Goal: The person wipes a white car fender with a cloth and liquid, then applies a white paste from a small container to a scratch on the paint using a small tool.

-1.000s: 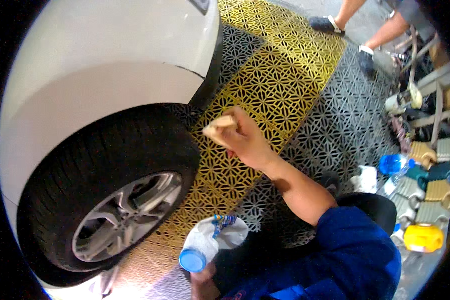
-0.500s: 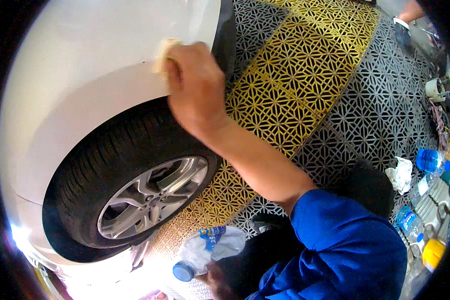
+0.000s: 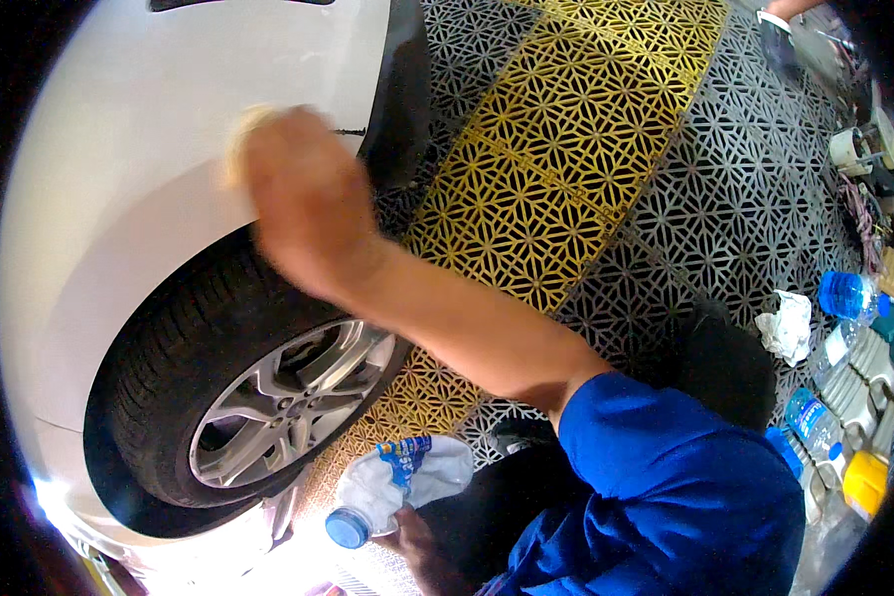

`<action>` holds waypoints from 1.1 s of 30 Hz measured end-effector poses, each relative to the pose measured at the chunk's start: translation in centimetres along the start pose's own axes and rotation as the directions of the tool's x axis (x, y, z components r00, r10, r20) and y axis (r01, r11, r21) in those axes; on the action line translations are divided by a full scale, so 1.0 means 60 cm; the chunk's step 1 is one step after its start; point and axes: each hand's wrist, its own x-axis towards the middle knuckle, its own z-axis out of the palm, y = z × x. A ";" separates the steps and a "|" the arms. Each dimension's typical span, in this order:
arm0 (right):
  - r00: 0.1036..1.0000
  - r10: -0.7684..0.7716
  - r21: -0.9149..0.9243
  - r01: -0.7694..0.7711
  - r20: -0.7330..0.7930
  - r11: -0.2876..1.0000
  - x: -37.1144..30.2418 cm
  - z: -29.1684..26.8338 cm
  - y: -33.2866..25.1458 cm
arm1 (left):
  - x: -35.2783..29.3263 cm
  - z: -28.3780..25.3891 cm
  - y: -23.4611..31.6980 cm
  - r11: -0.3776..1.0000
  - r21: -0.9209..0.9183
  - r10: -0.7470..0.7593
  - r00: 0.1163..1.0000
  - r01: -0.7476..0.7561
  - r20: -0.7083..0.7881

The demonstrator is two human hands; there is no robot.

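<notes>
The right hand (image 3: 313,199) pinched a blurred pale-yellow pad (image 3: 251,137) at the white car fender (image 3: 159,129), seemingly for control, while the left hand (image 3: 417,544) clasped a blue-capped bottle (image 3: 372,489) low, apparently out of the way.

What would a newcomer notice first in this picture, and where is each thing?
The large white car panel fills the upper left, above a black rubber tyre with a silver spoked wheel. Over the panel, the person's right hand holds a blurred pale-yellow pad. At lower centre, the left hand holds a whitish plastic bottle with a blue cap.
</notes>
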 end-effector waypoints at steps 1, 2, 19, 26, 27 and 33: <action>0.997 0.070 -0.101 -0.068 0.016 0.993 -0.021 -0.013 0.038 | -0.001 -0.003 0.002 1.000 0.007 -0.004 1.000 0.004 -0.007; 0.985 0.168 -0.138 -0.171 -0.031 0.976 -0.042 -0.029 0.078 | -0.001 -0.003 0.006 1.000 0.009 -0.002 1.000 0.002 -0.008; 0.993 0.109 0.036 -0.107 -0.055 0.994 -0.105 0.020 0.009 | 0.012 0.004 0.026 0.999 0.047 -0.018 1.000 0.017 0.025; 0.993 -0.095 0.154 0.105 -0.072 0.982 0.011 0.051 -0.079 | 0.028 0.021 0.026 0.998 0.063 -0.013 0.999 0.010 0.050; 0.997 -0.057 0.069 0.060 -0.044 0.996 -0.004 0.050 -0.039 | 0.030 0.022 0.025 0.998 0.061 -0.014 0.998 0.010 0.054; 0.964 0.254 -0.010 -0.255 -0.076 0.967 -0.053 -0.030 0.090 | 0.024 0.022 0.026 0.997 0.072 -0.032 0.999 0.029 0.038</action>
